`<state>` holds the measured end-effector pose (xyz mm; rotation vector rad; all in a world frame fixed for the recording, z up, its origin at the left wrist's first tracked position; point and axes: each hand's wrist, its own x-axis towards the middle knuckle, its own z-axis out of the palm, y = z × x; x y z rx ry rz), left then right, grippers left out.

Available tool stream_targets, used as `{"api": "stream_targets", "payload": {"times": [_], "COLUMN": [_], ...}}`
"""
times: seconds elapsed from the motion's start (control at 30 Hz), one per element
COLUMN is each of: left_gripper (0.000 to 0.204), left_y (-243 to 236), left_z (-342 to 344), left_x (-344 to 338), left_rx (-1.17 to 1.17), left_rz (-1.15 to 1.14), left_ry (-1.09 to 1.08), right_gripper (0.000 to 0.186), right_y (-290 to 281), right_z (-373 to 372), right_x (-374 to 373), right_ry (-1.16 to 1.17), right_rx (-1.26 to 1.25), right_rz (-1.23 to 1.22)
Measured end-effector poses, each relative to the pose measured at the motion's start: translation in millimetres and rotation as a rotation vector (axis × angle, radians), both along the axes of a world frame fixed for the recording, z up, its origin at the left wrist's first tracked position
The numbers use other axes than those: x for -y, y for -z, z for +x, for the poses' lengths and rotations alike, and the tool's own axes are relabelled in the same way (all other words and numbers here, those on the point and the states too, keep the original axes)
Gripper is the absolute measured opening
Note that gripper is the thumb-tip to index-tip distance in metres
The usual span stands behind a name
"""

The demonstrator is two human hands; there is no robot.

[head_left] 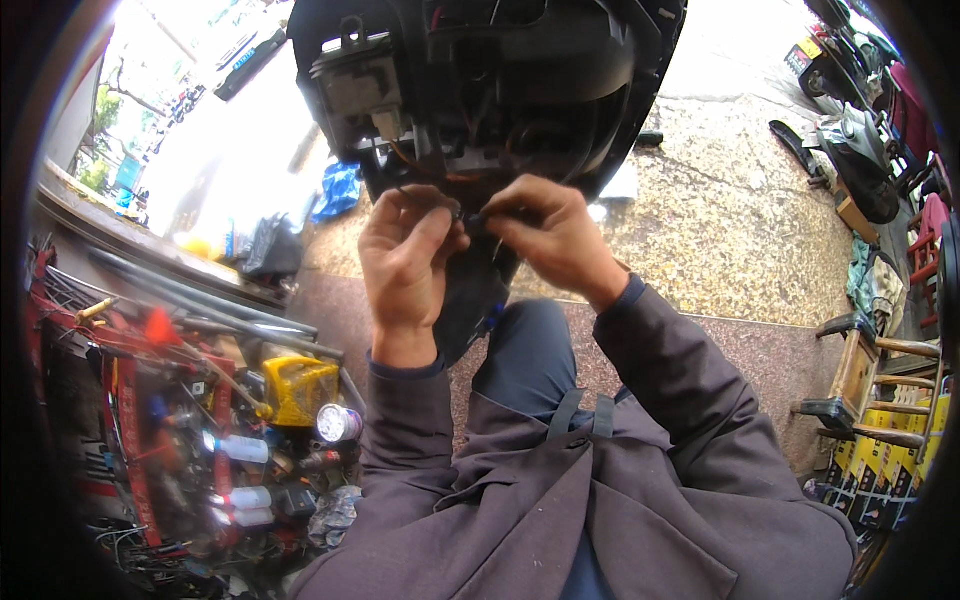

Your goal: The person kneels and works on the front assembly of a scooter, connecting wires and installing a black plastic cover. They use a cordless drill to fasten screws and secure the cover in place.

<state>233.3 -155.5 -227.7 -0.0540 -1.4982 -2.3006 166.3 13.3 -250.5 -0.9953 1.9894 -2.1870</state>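
In front of me stands the opened dark body of a scooter-like vehicle (545, 60), with its inner parts showing. My left hand (405, 240) is closed in a pinch just below it, thumb against the fingers. Close beside it, my right hand (545, 225) also pinches, its fingertips almost meeting those of the left. Between them shows a small black part (472, 216), too small and dark to name. Orange wiring (402, 155) runs inside the body above my left hand, near a pale connector (386, 126).
At left, a red rack (130, 440) holds tools, spray cans (243, 448) and a yellow container (300, 390). A blue bag (338, 190) lies on the floor beyond. To the right are a wooden stool (852, 375), yellow-black boxes (890, 450) and parked scooters (860, 160).
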Motion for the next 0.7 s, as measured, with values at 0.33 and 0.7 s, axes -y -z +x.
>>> {"api": "stream_targets", "payload": {"times": [0.33,0.7], "left_gripper": [0.019,0.016], "left_y": [1.4,2.2], "left_z": [-2.0,-4.2], "left_x": [2.5,2.9], "left_rx": [-0.027,-0.072], "left_rz": [-0.026,-0.032], "left_ry": [0.025,0.033], "right_gripper": [0.010,0.012], "right_y": [4.1,4.7], "right_z": [2.0,2.8], "right_x": [4.5,6.6], "right_ry": [0.014,0.060], "right_rx": [-0.004,-0.110], "right_rz": [-0.105,-0.133]}}
